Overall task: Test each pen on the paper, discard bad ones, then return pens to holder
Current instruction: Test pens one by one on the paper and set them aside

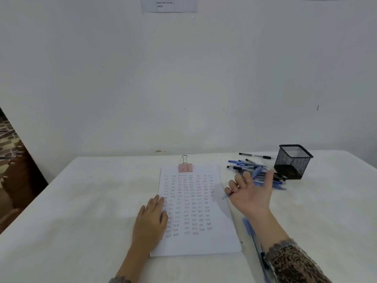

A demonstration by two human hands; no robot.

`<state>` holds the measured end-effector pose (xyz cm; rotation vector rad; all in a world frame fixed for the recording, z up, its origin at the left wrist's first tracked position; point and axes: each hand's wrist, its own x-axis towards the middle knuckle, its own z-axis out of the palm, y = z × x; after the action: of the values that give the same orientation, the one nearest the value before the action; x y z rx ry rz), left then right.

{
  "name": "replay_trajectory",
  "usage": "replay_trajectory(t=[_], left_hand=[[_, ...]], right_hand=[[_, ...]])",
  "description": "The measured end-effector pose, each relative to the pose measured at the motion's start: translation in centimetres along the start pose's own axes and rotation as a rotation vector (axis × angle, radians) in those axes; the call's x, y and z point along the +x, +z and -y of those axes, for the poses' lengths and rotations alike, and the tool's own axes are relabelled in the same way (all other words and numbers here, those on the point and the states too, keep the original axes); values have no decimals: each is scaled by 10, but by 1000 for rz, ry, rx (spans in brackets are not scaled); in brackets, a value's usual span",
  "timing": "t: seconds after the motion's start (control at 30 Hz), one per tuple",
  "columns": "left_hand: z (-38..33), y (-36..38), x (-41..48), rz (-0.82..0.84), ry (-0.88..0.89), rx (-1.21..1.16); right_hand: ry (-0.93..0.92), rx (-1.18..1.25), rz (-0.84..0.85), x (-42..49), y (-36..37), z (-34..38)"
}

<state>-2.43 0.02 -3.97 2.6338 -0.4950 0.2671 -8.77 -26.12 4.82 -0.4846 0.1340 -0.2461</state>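
Note:
A white sheet of paper (204,244) covered in rows of the word "Test" lies in the middle of the table, held at its top by a pink binder clip (185,167). My left hand (152,219) lies flat on the sheet's left edge. My right hand (250,196) hovers palm up just right of the paper, with a blue pen (256,173) held in its curled fingers and the pen's tip showing near the paper's edge. A pile of blue and black pens (247,166) lies behind that hand. The black mesh holder (292,161) stands empty to the right.
One black pen (256,155) lies apart near the wall. More blue pens (250,227) lie along the paper's right side under my right forearm. The table (81,201) has a white cloth, and a white wall rises right behind it.

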Motion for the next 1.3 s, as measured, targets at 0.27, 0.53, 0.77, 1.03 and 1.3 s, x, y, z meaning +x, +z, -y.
replay_trajectory(t=[0.27, 0.53, 0.77, 1.03, 1.3], left_hand=[[-1, 0, 0, -25, 2, -22], [-2, -5, 0, 15, -21, -17], [0, -2, 2, 31, -15, -9], [-4, -6, 0, 30, -24, -33], [-1, -4, 1, 16, -1, -38]], right_hand=[[-100, 177, -128, 6, -12, -28], [-69, -276, -228, 41, -19, -43], [-228, -891, -114, 47, -22, -47], [-316, -1106, -143, 34, -13, -55], [-319, -1164, -135, 32, -8, -56]])
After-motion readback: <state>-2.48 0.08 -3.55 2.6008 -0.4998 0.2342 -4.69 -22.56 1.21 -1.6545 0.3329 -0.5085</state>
